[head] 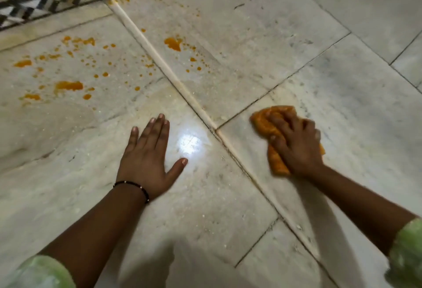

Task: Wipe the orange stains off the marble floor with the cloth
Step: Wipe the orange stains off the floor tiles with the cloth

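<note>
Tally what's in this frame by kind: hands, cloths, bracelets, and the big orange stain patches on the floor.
Hands: 2, left hand flat on the floor, right hand on the cloth
Cloths: 1, orange cloth
Bracelets: 1, black bracelet
Big stain patches: 2, plus many small spots
Total: 6

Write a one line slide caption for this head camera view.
Right hand presses an orange cloth on marble floor; left hand braces flat, orange stains remain ahead.

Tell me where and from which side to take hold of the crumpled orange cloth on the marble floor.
Grip the crumpled orange cloth from above, over its bunched middle, as the right hand does now: palm pressing down, fingers curled over the far folds. It lies flat and soft, with no edge standing up, so a top-down press probably gives the best hold for wiping. The left hand lies flat on the floor.
</note>
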Motion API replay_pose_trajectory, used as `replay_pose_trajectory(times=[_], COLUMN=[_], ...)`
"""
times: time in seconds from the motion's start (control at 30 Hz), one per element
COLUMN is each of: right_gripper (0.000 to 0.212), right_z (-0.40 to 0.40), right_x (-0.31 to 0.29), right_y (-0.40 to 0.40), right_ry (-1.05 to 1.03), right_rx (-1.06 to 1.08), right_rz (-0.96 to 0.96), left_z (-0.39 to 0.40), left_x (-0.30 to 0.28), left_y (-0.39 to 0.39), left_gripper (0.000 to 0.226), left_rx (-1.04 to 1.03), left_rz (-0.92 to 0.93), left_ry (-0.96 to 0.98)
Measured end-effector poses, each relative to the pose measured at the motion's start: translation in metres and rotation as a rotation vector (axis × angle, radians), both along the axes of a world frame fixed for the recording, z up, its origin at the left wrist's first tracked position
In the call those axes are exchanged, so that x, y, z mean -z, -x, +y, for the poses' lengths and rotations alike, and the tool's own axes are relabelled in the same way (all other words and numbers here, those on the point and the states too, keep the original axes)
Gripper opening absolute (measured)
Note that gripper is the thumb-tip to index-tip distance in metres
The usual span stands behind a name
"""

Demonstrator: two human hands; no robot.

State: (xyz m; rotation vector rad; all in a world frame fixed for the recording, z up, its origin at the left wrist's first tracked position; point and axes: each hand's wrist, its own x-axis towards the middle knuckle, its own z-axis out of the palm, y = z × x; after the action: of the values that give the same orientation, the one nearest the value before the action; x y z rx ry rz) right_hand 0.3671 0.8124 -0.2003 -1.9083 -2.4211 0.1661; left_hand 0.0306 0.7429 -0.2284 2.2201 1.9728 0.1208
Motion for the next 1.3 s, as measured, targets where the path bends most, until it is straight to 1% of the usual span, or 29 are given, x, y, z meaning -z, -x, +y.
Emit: replay_pose_trajectory(times=[0.1, 0.17, 0.23, 0.33, 0.4, 0.47, 0.53, 0.6, 0.7, 0.77, 0.8, 0.87, 0.93, 1.0, 1.07, 1.13, 1.17, 1.23, 1.3], right_gripper=[0.060, 0.060, 0.057, 0.057, 0.058, 0.059, 0.059, 0.058, 0.059, 0.064, 0.067, 0.070, 0.068, 0.067, 0.064, 0.063, 0.064, 0.067, 0.071], right_z=[0.051, 0.076, 0.075, 0.028, -0.006, -0.020, -0.014, 0.002, 0.035, 0.054, 0.058, 0.051, 0.027, -0.002, -0.017, -0.009, 0.003, 0.037, 0.075], right_x=[-0.001, -0.002, -0.001, 0.001, 0.000, -0.002, -0.004, -0.004, -0.004, -0.007, -0.008, -0.009, -0.009, -0.008, -0.005, -0.002, -0.003, -0.004, -0.005], right_y=[0.003, 0.029, 0.062, 0.087, 0.072, 0.039, 0.009, -0.007, 0.011, 0.040, 0.059, 0.097, 0.121, 0.117, 0.087, 0.052, 0.040, 0.039, 0.062], right_ry=[-0.030, -0.023, -0.012, -0.045, -0.017, 0.030, 0.039, 0.022, -0.018, -0.010, 0.000, -0.002, -0.019, 0.016, 0.057, 0.044, 0.038, 0.015, -0.020], right_rx=[0.217, 0.273, 0.153, -0.181, -0.346, -0.423, -0.393, -0.286, -0.063, -0.018, -0.068, -0.281, -0.487, -0.609, -0.672, -0.640, -0.576, -0.386, -0.178], right_rz=[-0.026, -0.043, -0.072, -0.086, -0.081, -0.081, -0.097, -0.095, -0.092, -0.119, -0.143, -0.175, -0.178, -0.152, -0.082, -0.066, -0.081, -0.104, -0.102], left_z=[0.001, 0.001, 0.001, 0.001, 0.001, 0.001, 0.002, 0.001, 0.000, 0.001, 0.001, 0.002, 0.002, 0.001, -0.001, 0.002, 0.005, 0.015, 0.023], left_x=[-0.002, -0.003, -0.003, -0.003, -0.002, -0.002, -0.003, -0.003, -0.003, -0.003, -0.003, -0.005, -0.007, -0.011, -0.014, -0.015, -0.015, -0.015, -0.012], left_y=[0.000, -0.001, -0.001, 0.001, 0.001, 0.001, 0.001, 0.001, 0.000, 0.000, 0.000, 0.001, 0.002, 0.007, 0.020, 0.038, 0.046, 0.060, 0.066], left_gripper=[0.087, 0.087, 0.087, 0.088, 0.088, 0.088, 0.088, 0.088, 0.088, 0.088, 0.088, 0.088, 0.089, 0.089, 0.088, 0.089, 0.090, 0.091, 0.093], left_rx=[-0.005, -0.003, -0.003, -0.006, -0.009, -0.012, -0.017, -0.020, -0.020, -0.020, -0.025, -0.030, -0.026, -0.024, -0.021, -0.022, -0.020, -0.009, 0.008], left_rz=[-0.013, -0.010, -0.011, -0.025, -0.023, -0.031, -0.039, -0.041, -0.047, -0.043, -0.040, -0.046, -0.098, -0.218, -0.288, -0.251, -0.222, -0.186, -0.160], left_ry=[0.002, 0.006, 0.006, 0.006, 0.004, -0.001, -0.006, -0.004, -0.001, 0.003, 0.005, 0.013, 0.025, 0.024, 0.009, -0.022, -0.031, -0.030, -0.017])
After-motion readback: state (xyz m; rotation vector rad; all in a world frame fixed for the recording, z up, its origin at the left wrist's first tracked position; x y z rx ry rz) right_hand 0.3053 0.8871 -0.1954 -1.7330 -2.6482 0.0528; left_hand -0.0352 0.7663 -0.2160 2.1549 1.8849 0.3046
